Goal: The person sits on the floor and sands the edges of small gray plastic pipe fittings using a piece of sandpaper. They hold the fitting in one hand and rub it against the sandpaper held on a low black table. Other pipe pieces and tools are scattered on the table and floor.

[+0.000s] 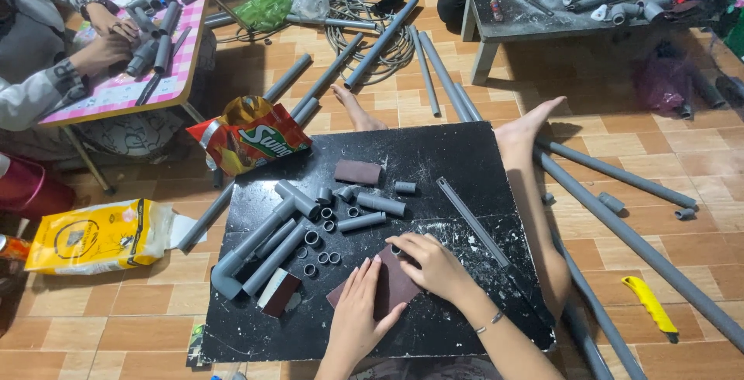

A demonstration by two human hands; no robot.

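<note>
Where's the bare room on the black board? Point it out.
Bare: the black board's top right, between the brown block and the metal strip; also its bottom left corner. Crowded: the grey pipes and rings left of the hands.

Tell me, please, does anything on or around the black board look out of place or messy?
Yes. The black board is scuffed and dusted with white powder beside the right hand. Long grey pipes lie scattered over the tiled floor, and a yellow utility knife lies loose there.

Both forearms are bare, sleeveless as far as the view reaches; the right hand point(434, 265) has a thin bracelet point(489, 322) (dark, bead-like) at its wrist; legs and feet bare.
</note>
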